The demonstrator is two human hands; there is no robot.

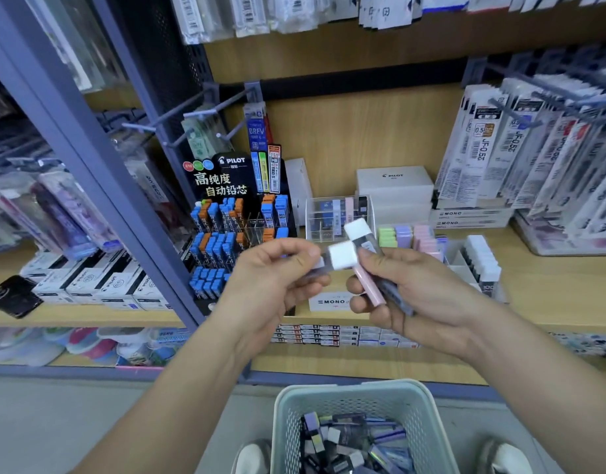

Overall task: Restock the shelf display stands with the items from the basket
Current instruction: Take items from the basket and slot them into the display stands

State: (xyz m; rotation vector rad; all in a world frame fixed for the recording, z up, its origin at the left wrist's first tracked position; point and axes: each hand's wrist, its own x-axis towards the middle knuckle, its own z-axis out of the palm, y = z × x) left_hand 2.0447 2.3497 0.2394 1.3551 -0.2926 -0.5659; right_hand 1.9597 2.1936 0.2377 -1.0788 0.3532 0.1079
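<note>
Pinching a single eraser (342, 260) between thumb and curled fingertips, the left hand (274, 278) holds it so its white end points toward the right hand (421, 295), both raised in front of the wooden shelf (551, 278). The right hand's fingers are curled around a small bundle: a pink eraser (371, 289) and a grey eraser (395, 292) whose white tip sticks up above the thumb. The single eraser's white end sits just beside the top of the pink one. Behind the hands stands a clear display stand (329, 213) holding a few erasers, with rows of pastel erasers (407, 234) to its right and a lead refill rack (226, 213) to its left. Below, the pale basket (346, 395) holds many more loose erasers (349, 443).
</note>
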